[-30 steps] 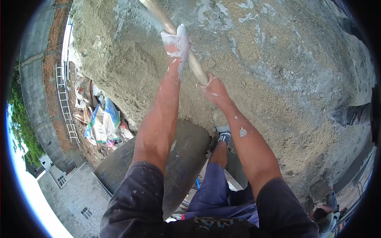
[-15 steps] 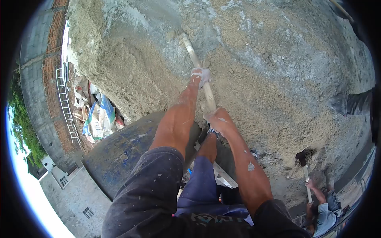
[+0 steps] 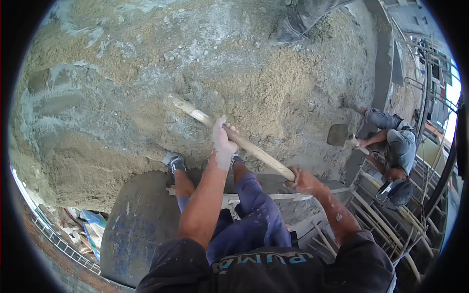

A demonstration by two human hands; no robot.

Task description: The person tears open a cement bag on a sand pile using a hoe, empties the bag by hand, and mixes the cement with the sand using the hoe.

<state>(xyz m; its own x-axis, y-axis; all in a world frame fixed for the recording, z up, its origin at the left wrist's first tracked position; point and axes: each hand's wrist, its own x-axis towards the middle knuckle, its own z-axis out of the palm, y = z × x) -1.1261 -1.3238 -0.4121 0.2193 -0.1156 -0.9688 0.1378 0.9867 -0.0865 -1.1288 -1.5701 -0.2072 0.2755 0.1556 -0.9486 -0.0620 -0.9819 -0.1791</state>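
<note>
A long pale wooden shovel handle slants across the view in front of me. Its far end meets the sandy pile; the blade cannot be made out there. My left hand, coated in grey-white dust, is closed round the handle's middle. Around the near end of the same handle, my right hand is closed too. Below and beyond the handle spreads a heap of sand streaked with grey powder. My shoe stands at the heap's edge.
At right a co-worker bends over a shovel. Another person's leg stands on the heap at the top. A curved, blue-stained surface lies lower left, near sacks and a ladder. Wooden poles lie lower right.
My view has turned to the right. The shovel handle now lies more slanted, with my hands farther apart. The co-worker's shovel blade now shows clear of the sand.
</note>
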